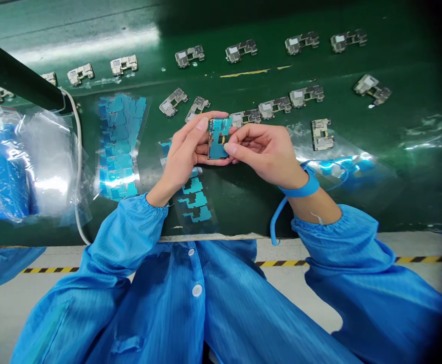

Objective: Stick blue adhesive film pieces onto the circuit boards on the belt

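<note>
Board (216, 146) in left grip (184, 151), right hand (270, 151) apparently touching.

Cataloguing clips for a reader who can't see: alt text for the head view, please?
A person's left hand holds a small blue-faced circuit board while the right hand touches its edge. Sheets of blue cutouts and more boards lie on a green workbench.

We hold a blue-covered circuit board (215, 146) in our left hand (186, 145) while our right hand (270, 151) touches its edge. Beyond, grey boards (276, 107) lie across the green table (239, 207).
</note>
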Available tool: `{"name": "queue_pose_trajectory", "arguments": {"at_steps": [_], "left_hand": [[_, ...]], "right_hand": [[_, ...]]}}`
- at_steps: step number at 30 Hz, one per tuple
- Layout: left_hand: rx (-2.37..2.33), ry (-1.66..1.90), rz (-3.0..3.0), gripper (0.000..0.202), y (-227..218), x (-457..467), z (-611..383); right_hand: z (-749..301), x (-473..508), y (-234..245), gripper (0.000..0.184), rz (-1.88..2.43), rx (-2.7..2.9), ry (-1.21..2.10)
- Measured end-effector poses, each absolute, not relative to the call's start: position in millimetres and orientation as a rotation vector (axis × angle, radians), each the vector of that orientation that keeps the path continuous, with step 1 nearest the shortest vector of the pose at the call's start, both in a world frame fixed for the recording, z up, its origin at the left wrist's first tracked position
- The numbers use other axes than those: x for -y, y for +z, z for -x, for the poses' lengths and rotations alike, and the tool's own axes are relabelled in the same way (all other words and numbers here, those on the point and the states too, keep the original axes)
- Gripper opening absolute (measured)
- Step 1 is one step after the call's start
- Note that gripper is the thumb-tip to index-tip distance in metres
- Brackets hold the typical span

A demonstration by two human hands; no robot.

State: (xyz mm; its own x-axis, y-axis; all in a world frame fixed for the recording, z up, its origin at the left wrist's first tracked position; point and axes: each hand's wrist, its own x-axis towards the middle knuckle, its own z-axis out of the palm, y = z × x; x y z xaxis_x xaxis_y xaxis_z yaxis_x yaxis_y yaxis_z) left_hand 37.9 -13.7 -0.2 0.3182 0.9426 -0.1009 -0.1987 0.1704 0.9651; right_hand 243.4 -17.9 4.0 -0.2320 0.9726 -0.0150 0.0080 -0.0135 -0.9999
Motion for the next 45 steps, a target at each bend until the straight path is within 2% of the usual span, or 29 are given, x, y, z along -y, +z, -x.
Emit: {"name": "queue_pose_trajectory", "arguments": {"at_steps": [10, 21, 28, 45], "left_hand": [[-0.903, 0.957, -1.031, 0.048, 2.1, 14.5, -39.6], [-0.857, 0.971, -1.011, 0.061, -0.7, 13.7, -39.9], [-0.792, 0.965, -0.997, 0.047, 0.7, 13.4, -38.7], [-0.84, 0.988, -1.019, 0.049, 5.5, 16.0, -40.6]], "right_hand": [[-242.0, 19.8, 3.6, 0.034, 1.131, 1.402, 1.342], [-241.6, 21.2, 6.0, 0.037, 1.159, 1.426, 1.314], [-242.6, 21.5, 3.0, 0.028, 1.162, 1.436, 1.288], [-244.3, 20.5, 4.2, 0.024, 1.164, 1.473, 1.277]]}}
